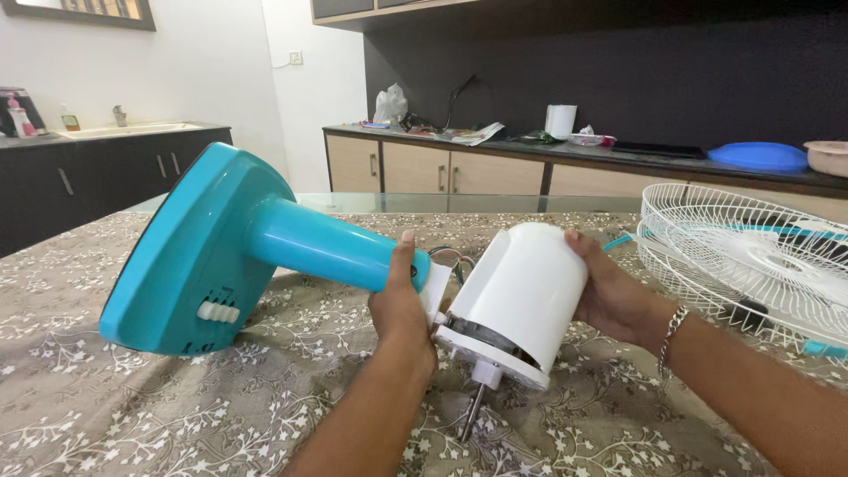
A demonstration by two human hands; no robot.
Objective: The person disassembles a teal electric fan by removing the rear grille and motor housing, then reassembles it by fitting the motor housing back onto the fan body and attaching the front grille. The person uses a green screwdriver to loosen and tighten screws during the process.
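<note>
My left hand [399,305] gripped the teal fan stand [238,243] at its neck, base lifted toward ten o'clock. My right hand [609,291] clasped the white motor housing [521,291], at nine o'clock from it, above the patterned tablecloth [132,406].

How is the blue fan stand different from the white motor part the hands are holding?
The blue fan stand is teal, with a wide flat base and a long neck; the white motor housing is white and short, like a drum. The stand lies tipped over, gripped at its neck by the left hand; the housing points its metal shaft down, held by the right hand. Both are plastic fan parts over the patterned tablecloth.
</note>
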